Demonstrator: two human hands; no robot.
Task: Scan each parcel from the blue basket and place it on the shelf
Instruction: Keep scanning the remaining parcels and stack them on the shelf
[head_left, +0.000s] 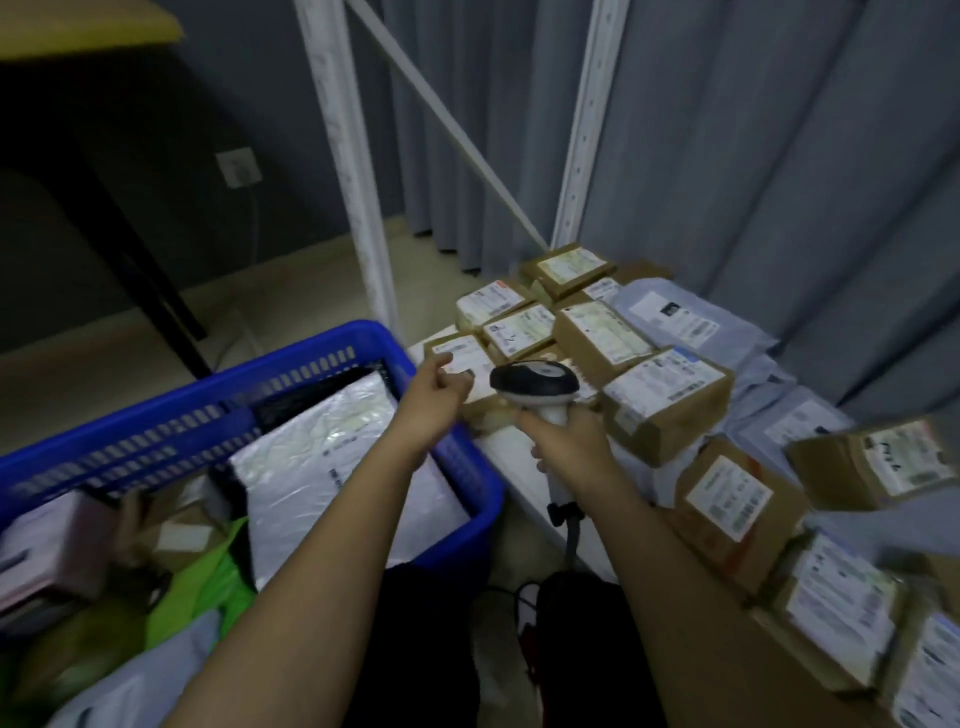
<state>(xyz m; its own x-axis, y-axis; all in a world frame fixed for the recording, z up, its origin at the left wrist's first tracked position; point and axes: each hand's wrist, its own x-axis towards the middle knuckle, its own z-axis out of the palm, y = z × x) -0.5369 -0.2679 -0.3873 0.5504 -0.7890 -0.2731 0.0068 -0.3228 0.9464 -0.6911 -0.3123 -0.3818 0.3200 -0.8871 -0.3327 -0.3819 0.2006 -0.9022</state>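
Scanner (535, 383) gripped in right hand (569, 447) beside basket (457, 452); left hand (434, 392) fingers curl on parcel (460, 358).

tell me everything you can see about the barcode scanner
The barcode scanner is a handheld gun type in what looks like plastic: dark, rounded head with a grey top, white handle. The right hand grips the handle, head pointing left over the parcels at the shelf's edge. A cable hangs from its base.
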